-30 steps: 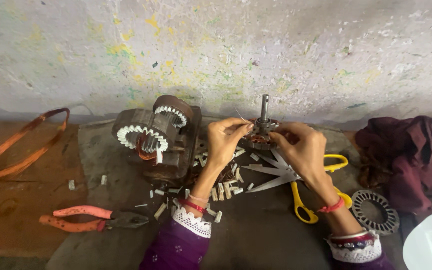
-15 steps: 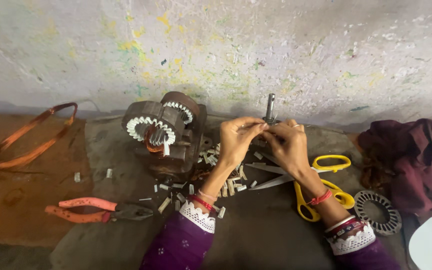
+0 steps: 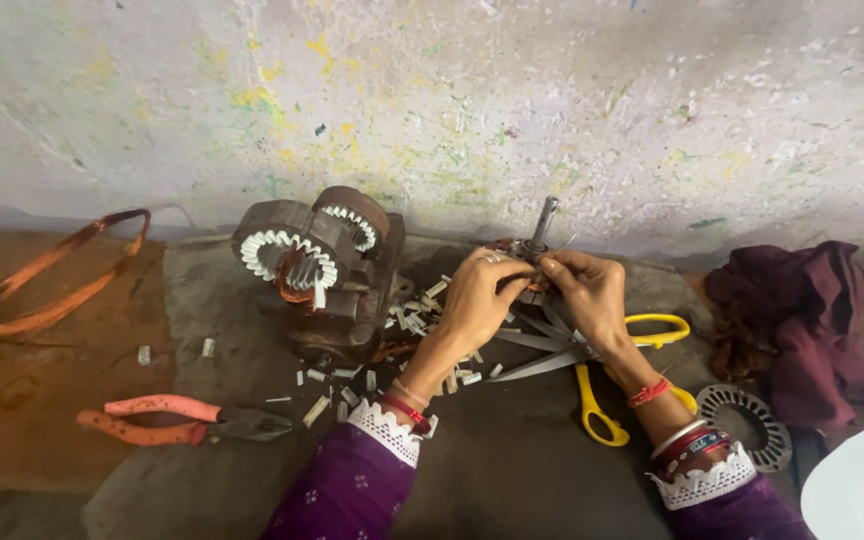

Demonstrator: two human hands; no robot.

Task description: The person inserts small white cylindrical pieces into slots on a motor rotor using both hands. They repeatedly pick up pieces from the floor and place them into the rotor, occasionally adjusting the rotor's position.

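Both hands work on a small motor rotor [image 3: 537,262] that stands on the floor by the wall, its steel shaft pointing up. The left hand [image 3: 477,300] and the right hand [image 3: 587,295] each pinch it with the fingertips. It looks heavy and stiff; the thin wires seem fragile, so the shaft or core is safer to grasp. Yellow scissors [image 3: 592,385] lie just beside.

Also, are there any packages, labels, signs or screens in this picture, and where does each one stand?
None: no package, label, sign or screen shows.
The paint-speckled grey wall bears only colour flecks.
The left hand and right hand hold a small metal motor part with an upright shaft.
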